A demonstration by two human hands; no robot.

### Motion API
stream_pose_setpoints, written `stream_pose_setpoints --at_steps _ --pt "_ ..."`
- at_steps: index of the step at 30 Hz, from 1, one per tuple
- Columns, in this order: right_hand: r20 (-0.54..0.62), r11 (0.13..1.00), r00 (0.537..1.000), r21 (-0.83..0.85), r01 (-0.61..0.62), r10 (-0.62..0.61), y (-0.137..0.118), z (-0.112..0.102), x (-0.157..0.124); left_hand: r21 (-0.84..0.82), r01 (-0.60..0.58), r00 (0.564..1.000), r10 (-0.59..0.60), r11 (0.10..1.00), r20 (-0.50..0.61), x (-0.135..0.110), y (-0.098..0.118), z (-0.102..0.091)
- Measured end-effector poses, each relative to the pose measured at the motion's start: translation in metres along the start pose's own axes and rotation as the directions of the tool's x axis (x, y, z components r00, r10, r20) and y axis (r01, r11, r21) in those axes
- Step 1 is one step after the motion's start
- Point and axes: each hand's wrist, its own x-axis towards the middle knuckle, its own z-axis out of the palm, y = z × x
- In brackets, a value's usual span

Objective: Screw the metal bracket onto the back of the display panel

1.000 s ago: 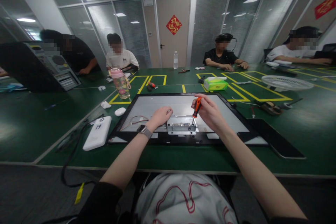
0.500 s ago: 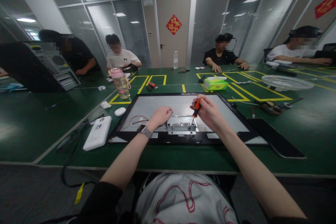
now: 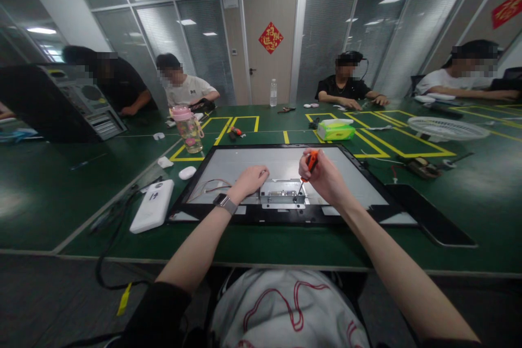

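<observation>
A large flat display panel (image 3: 228, 166) with a black frame lies on the green table in front of me. On its near half sits a metal bracket (image 3: 281, 191) with a raised box shape. My right hand (image 3: 324, 174) grips an orange and black screwdriver (image 3: 312, 160); the shaft slants down, its tip at the bracket's near right corner. My left hand (image 3: 250, 180), with a watch on the wrist, rests on the panel by the bracket's back left corner. Its fingers are bent and close together, and their undersides are hidden. Thin wires (image 3: 210, 184) run left of it.
Left of the panel are a white power bank (image 3: 153, 206), a small white case (image 3: 187, 173) and a pink-lided bottle (image 3: 187, 130). A black slab (image 3: 432, 215) lies to the right. Beyond are a green tissue pack (image 3: 335, 129) and a round white grille (image 3: 447, 127). Several people sit across the table.
My right hand has shifted its grip and turned around the screwdriver handle, while the tip stays at the same corner. My left hand holds its place. Across the table, a co-worker's hand has moved right.
</observation>
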Motion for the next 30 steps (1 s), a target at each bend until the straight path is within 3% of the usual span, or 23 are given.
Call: stream_pose_setpoints --at_steps 12,18,23,30 --pt "-0.032 0.999 0.998 -0.013 -0.049 0.048 0.001 -0.002 0.001 0.000 -0.009 1.000 0.009 1.000 -0.011 -0.002 0.001 -0.001" --pt "-0.021 0.998 1.000 -0.063 -0.008 0.006 0.006 0.000 0.000 0.009 -0.005 1.000 0.005 1.000 -0.005 -0.002 0.002 -0.002" --pt "-0.028 0.966 0.993 -0.236 0.104 -0.114 0.017 -0.005 -0.001 0.014 -0.011 1.000 0.011 1.000 -0.005 -0.001 0.002 -0.002" --pt "-0.089 0.865 0.972 -0.480 0.149 -0.217 0.014 -0.012 0.001 0.012 -0.019 1.000 0.019 1.000 -0.007 -0.001 0.000 -0.001"
